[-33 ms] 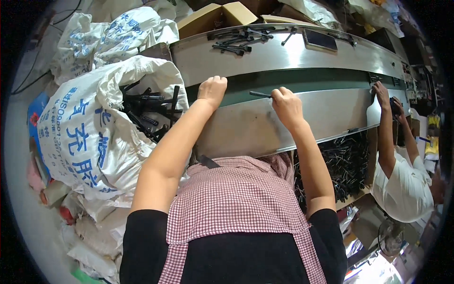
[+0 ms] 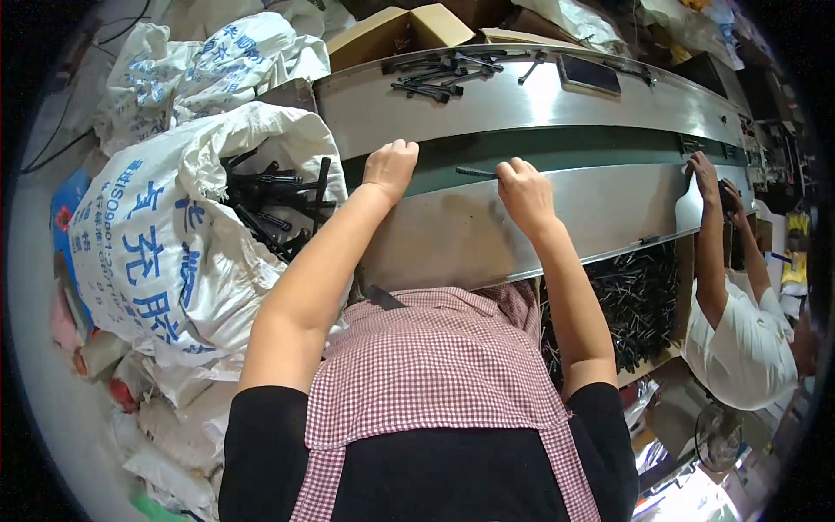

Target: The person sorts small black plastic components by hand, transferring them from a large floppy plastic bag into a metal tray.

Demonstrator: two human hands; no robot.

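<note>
My right hand [image 2: 524, 189] is closed over the metal ledge, pinching one end of a thin dark stick [image 2: 474, 172]. The stick points left over the green belt [image 2: 452, 161], and its edge looks finely ridged or toothed. My left hand [image 2: 391, 165] forms a closed fist above the belt's left end. Anything inside that fist is hidden. Beside my left forearm gapes a white woven sack [image 2: 148, 252], with black plastic pieces [image 2: 274, 196] in its mouth.
Black long-handled pieces [image 2: 435, 76] and a dark flat phone-like slab [image 2: 589, 74] lie on the far metal ledge [image 2: 365, 104]. A box of small black parts [image 2: 639, 300] stands by my right arm. A co-worker's hands [image 2: 706, 178] are at the belt's right end.
My right hand has shifted very slightly left with the stick, whose free end has risen a little. My left hand looks unmoved.
</note>
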